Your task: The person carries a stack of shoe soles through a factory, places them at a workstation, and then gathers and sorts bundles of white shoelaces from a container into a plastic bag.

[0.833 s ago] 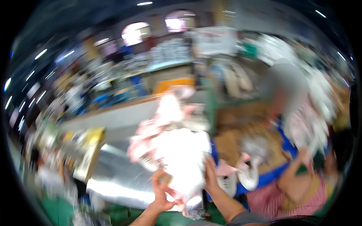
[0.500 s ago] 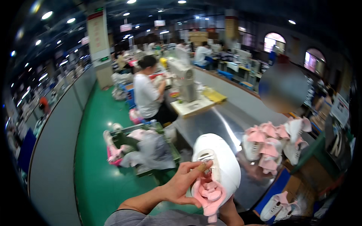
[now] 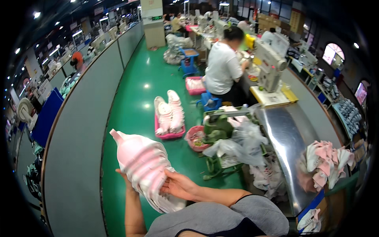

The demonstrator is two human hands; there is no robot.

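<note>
Between my two hands is a thick stack of nested pink-and-white shoe uppers (image 3: 144,160), tilted, with a pink tab sticking out at its upper left. My left hand (image 3: 125,178) supports the stack from its left and underside, most of its fingers hidden behind it. On the other side, my right hand (image 3: 178,185) grips the lower right edges, fingers curled against the layers. The bundle is held over the green floor, in front of my grey shirt.
Ahead stands a pink crate (image 3: 170,134) of similar uppers, beside a pink basin (image 3: 196,138). A green cart with plastic bags (image 3: 246,142) is right of it. A metal table (image 3: 282,138) bears more uppers (image 3: 325,164). A grey partition (image 3: 85,118) runs left; a person (image 3: 225,63) sits by a sewing machine (image 3: 270,65).
The single white shoe upper has left my hands; they now hold a stack of pink-and-white uppers. My view and both hands have swung left, toward the floor and partition.
</note>
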